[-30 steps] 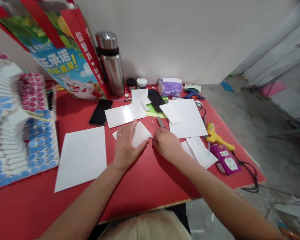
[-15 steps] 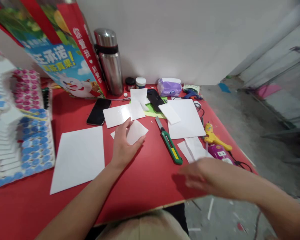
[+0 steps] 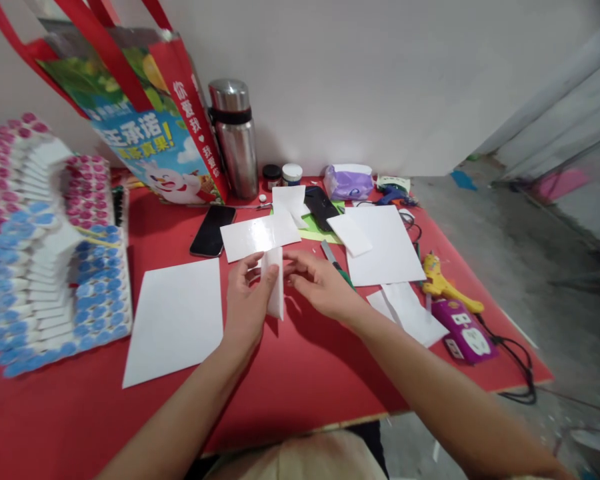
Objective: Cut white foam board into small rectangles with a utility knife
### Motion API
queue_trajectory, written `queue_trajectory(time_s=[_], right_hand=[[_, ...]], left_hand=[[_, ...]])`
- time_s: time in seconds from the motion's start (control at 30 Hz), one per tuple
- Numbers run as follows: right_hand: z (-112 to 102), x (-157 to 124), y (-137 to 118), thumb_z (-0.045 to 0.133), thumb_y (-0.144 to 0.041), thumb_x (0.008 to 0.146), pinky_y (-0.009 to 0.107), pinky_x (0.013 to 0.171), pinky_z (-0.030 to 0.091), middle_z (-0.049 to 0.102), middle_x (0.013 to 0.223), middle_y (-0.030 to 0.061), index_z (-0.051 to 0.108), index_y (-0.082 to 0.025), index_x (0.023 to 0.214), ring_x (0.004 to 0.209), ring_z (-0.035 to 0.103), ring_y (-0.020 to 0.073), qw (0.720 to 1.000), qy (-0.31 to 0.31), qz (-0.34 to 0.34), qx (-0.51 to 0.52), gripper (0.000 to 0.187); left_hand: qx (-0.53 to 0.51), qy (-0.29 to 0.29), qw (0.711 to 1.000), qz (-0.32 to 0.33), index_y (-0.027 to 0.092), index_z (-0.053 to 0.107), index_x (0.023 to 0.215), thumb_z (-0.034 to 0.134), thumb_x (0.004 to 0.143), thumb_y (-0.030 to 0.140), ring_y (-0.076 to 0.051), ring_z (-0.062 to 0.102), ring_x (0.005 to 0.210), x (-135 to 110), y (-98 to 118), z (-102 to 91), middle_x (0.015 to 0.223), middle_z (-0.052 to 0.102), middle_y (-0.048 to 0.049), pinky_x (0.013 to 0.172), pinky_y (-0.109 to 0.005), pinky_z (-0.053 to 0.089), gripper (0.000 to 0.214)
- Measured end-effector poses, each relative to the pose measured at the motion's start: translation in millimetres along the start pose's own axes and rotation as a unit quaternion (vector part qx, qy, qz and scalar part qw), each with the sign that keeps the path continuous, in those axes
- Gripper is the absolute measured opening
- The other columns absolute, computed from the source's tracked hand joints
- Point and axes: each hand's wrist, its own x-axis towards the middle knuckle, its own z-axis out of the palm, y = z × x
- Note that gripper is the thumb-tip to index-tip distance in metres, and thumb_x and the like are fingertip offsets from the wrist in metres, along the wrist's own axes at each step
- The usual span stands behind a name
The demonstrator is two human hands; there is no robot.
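My left hand [image 3: 247, 293] is closed on a small white card piece [image 3: 276, 300] raised off the red table, its thumb pressed against the near face. The piece stands nearly edge-on to me. My right hand [image 3: 325, 283] comes in from the right, fingers half curled and apart, with its tips at or touching the card's right side. Behind the hands lies a glossy white card strip [image 3: 243, 240]. A green utility knife [image 3: 343, 270] with its blade out is partly hidden by my right hand.
White sheets lie left [image 3: 175, 320] and right [image 3: 385, 247], with paper scraps [image 3: 415, 313] nearer me. A phone [image 3: 213, 230], steel flask [image 3: 237, 147], printed bag [image 3: 145, 133], yellow glue gun [image 3: 443, 283], purple power socket [image 3: 463, 330] and blue-and-white paper model [image 3: 55, 280] surround the work area.
My left hand has lifted the small white card from the table and turned it upright. My right hand has moved inward from the right to beside it. The view has shifted slightly.
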Motion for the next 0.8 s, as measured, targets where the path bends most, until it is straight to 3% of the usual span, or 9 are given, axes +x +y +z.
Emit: queue_trajectory(time_s=[0.07,0.23,0.33,0.4,0.47,0.57,0.67,0.8], right_hand=[[-2,2,-1,0.049,-0.007,0.092,0.039,0.097,0.055,0.076,0.116,0.0079,0.064,-0.021,0.134,0.105,0.07,0.0199,1.0,0.005,-0.021,0.007,0.046],[0,-1,-4,0.048,-0.013,0.094,0.039,0.094,0.056,0.076,0.118,0.0036,0.062,-0.026,0.142,0.103,0.071,0.0212,0.998,-0.053,-0.025,0.02,0.051],[-10,1,2,0.049,-0.013,0.094,0.04,0.1,0.053,0.073,0.13,0.0052,0.061,-0.027,0.145,0.116,0.068,0.023,0.995,-0.044,-0.035,-0.083,0.055],[-20,8,9,0.048,-0.008,0.092,0.041,0.101,0.052,0.073,0.129,0.006,0.065,-0.027,0.141,0.117,0.067,0.0237,0.979,-0.063,-0.034,-0.189,0.056],[-30,16,15,0.048,-0.004,0.09,0.041,0.096,0.053,0.076,0.119,0.0076,0.071,-0.026,0.134,0.111,0.068,0.0244,0.95,-0.093,-0.035,-0.296,0.055],[-36,26,19,0.05,-0.004,0.091,0.04,0.092,0.054,0.074,0.113,0.0116,0.076,-0.019,0.124,0.105,0.068,0.025,0.917,-0.053,-0.073,-0.389,0.044],[-39,22,7,0.054,-0.01,0.095,0.04,0.096,0.054,0.074,0.116,0.0111,0.075,-0.018,0.122,0.106,0.069,0.0234,0.929,0.052,-0.145,-0.338,0.035],[-57,-11,-35,0.064,-0.023,0.096,0.038,0.093,0.058,0.075,0.114,0.0053,0.068,-0.023,0.133,0.101,0.07,0.0196,0.936,0.138,-0.213,-0.243,0.037]], left_hand=[[-0.061,0.006,0.996,-0.067,0.023,0.059,0.129,0.069,0.091,0.042,-0.026,0.064,0.115,-4,5,1.5,0.129,0.06,-0.0118,0.091,-0.041,0.059,0.044],[-0.179,0.032,0.975,-0.124,0.022,0.054,0.127,0.075,0.082,0.031,-0.022,0.067,0.107,-9,16,5.4,0.125,0.063,-0.0096,0.087,-0.035,0.057,0.05],[-0.167,-0.024,0.976,-0.137,0.021,0.054,0.129,0.071,0.085,0.031,-0.022,0.068,0.106,-10,19,-3.3,0.125,0.064,-0.011,0.088,-0.038,0.057,0.048],[-0.084,-0.046,0.991,-0.091,0.021,0.058,0.127,0.067,0.088,0.031,-0.024,0.065,0.113,-7,18,-16.3,0.13,0.062,-0.0121,0.093,-0.041,0.057,0.041],[0.042,-0.026,0.999,0.016,0.023,0.061,0.125,0.063,0.092,0.029,-0.026,0.062,0.119,-1,16,-32.5,0.131,0.06,-0.0108,0.099,-0.044,0.055,0.034],[0.226,-0.032,0.962,0.149,0.022,0.064,0.119,0.059,0.093,0.023,-0.031,0.056,0.126,16,8,-52.7,0.127,0.063,-0.011,0.11,-0.053,0.045,0.026],[0.288,-0.066,0.935,0.194,0.017,0.062,0.122,0.057,0.094,0.019,-0.032,0.058,0.123,28,-3,-58.4,0.127,0.063,-0.0144,0.109,-0.053,0.046,0.029],[0.263,-0.004,0.937,0.23,0.018,0.062,0.122,0.052,0.097,0.017,-0.029,0.057,0.127,27,-16,-50.3,0.129,0.063,-0.0141,0.111,-0.05,0.046,0.027]])
